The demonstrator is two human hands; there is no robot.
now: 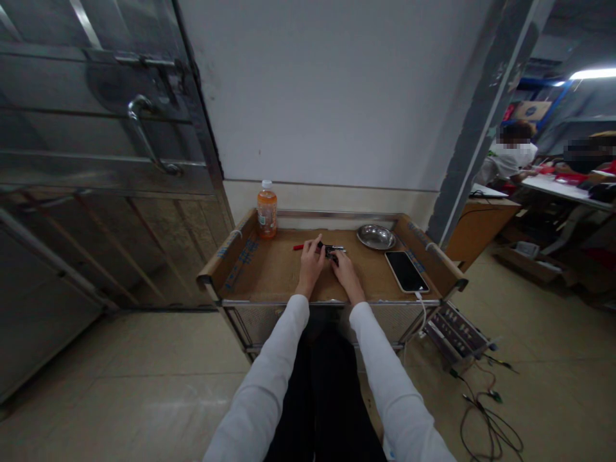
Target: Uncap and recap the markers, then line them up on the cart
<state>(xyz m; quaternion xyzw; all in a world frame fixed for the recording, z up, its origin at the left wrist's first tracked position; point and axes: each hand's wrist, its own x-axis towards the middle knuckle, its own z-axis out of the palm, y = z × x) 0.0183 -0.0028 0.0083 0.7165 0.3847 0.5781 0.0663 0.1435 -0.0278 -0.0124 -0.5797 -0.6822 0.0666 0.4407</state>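
My left hand [312,262] and my right hand [344,269] are close together over the middle of a cardboard-lined cart top [269,276]. The fingers of both are bent inward around a small dark object [330,254], too small and partly covered to name. Just beyond them lie slim pen-like pieces [339,248], dark and silvery. A red pen-like piece [298,247] sticks out to the left of my left fingers, its other end hidden behind them.
An orange drink bottle [267,212] stands at the back left of the cart. At the right are a shiny metal bowl [376,236] and a phone [407,272] with a white cable. Cables [491,417] lie on the floor. People sit at tables at the far right.
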